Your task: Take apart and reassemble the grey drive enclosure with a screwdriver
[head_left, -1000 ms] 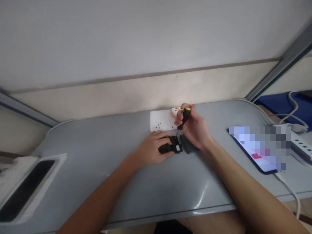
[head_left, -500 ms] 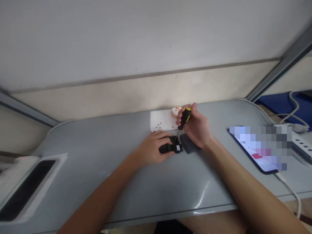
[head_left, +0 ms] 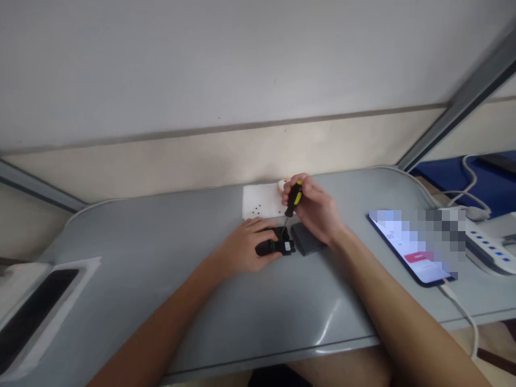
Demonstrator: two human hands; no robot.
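Observation:
A small black device (head_left: 265, 248) with a bit of green and a white label lies on the grey table, held down between the thumb and fingers of my left hand (head_left: 244, 244). My right hand (head_left: 320, 207) is closed around the black and yellow handle of a screwdriver (head_left: 294, 199). Its shaft slants down into the device, where the tip is hidden. Just right of the device, under my right hand, is a dark grey flat block (head_left: 307, 240). Behind my hands, several tiny dark screws (head_left: 258, 208) rest on a white sheet of paper (head_left: 250, 194).
An orange and white figurine (head_left: 281, 185) stands partly hidden behind my right hand. To the right are a lit phone (head_left: 415, 258) on a white cable (head_left: 459, 303) and a white power strip (head_left: 489, 250). At far left lies a dark slab (head_left: 38, 317) on white sheets. A wall (head_left: 193, 161) borders the table's back.
The whole view has shifted slightly, so everything sits a little further left. The screwdriver handle stands a bit more upright, still in my right hand, and my left hand keeps its hold.

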